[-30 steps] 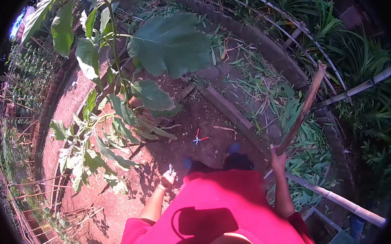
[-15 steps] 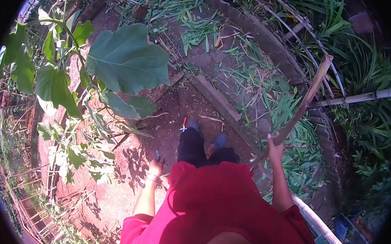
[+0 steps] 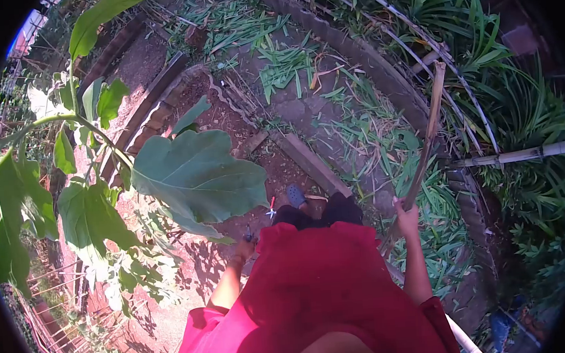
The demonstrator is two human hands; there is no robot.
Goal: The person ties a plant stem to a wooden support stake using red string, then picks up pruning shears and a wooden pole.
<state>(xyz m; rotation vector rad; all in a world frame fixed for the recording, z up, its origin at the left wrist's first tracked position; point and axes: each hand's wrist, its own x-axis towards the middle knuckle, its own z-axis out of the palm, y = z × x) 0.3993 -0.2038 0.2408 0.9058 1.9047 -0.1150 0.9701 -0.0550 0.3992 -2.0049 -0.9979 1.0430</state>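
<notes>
My right hand (image 3: pixel 406 217) grips a long wooden stick (image 3: pixel 427 129) that rises up and away over the grass. My left hand (image 3: pixel 244 247) hangs by my red shirt and is closed on a small dark item (image 3: pixel 248 233) that I cannot make out. Red-handled pruners (image 3: pixel 271 208) lie on the red soil just ahead of my left hand, next to my blue shoe (image 3: pixel 295 195). A big green leaf (image 3: pixel 195 175) of a tall plant hangs close on the left.
A wooden plank border (image 3: pixel 307 162) edges the soil bed. A curved brick edging (image 3: pixel 359 55) and cut grass lie beyond. Bamboo poles (image 3: pixel 514 156) lie at the right among leafy plants. Stick fences stand at the lower left.
I have stepped forward toward the pruners; they now lie near my feet. The stick in my right hand has swung more upright. The large leaf has shifted down and nearer.
</notes>
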